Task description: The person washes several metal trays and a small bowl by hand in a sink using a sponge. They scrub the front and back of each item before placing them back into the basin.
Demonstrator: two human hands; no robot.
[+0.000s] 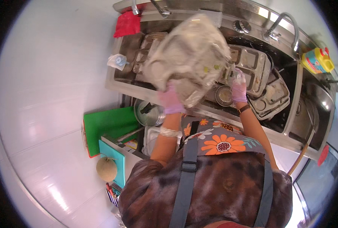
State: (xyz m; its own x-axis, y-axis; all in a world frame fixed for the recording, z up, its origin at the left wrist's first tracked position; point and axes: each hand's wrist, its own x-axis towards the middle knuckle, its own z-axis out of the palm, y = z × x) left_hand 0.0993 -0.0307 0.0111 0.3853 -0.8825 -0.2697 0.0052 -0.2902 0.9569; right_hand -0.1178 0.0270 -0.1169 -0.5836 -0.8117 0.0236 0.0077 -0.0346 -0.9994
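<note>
My left hand (171,99), in a pink glove, is closed on the near edge of a compartment tray (191,57). The tray is raised and tilted over the sink, blurred by motion, with a shiny film-like look and a few green food bits on it. My right hand (239,88), also gloved in pink, is beside the tray's right edge with its fingers drawn together. Something whitish shows at its fingertips, too small to name. Below that hand sits a round metal bowl (224,95). Close to its right are stacked metal compartment trays (252,62) with food remains.
More trays (148,42) lie in the sink's left part. A red cloth (127,24) hangs on the back left rim. Faucets (282,19) stand behind, a yellow bottle (317,60) at right. A pot (149,113), green board (110,127) and melon (107,169) are at lower left.
</note>
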